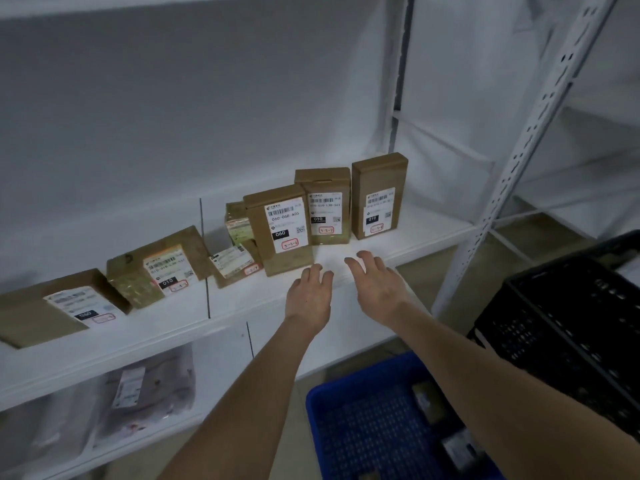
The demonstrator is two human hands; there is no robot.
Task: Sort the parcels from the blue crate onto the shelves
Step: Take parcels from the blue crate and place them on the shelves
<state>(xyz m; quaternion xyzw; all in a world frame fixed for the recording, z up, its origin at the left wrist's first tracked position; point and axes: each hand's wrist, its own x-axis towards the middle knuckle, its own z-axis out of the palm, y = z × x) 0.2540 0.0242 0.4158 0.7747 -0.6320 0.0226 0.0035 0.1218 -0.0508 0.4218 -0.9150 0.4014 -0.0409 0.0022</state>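
The white shelf [242, 303] carries brown parcels. Three stand upright at its right end: the 060 box [278, 233] and two 010 boxes [325, 206] [379, 195]. Further left, other parcels [156, 268] lean or lie flat. A black crate [571, 323] sits to the right, with the blue crate [367, 438] below it, a few parcels [426, 400] inside. Both hands reach over the shelf edge, fingers loosely spread, holding nothing: the left hand [308, 296] just beside the 060 box's base, the right hand [377, 282] before the 010 boxes.
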